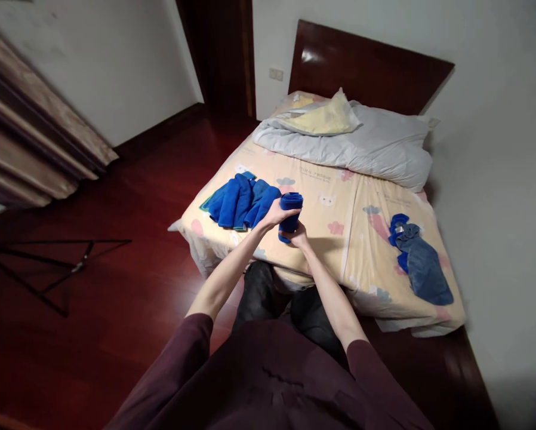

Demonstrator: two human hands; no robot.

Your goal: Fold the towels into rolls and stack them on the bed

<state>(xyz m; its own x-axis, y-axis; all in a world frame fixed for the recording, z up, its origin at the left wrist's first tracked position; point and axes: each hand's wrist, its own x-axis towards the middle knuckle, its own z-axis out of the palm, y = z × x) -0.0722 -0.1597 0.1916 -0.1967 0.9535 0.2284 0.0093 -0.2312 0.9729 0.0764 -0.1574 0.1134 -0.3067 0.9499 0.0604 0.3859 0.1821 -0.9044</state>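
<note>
Watching remotely, I have the left hand and right hand both wrapped around a blue bundle over the bed's near side. It looks compactly folded or rolled, so I judge that one mostly done; the blue cloths to its left and the grey-blue cloth at near right lie loose. Sheet lettering and a white tag at right stay unreadable to me.
</note>
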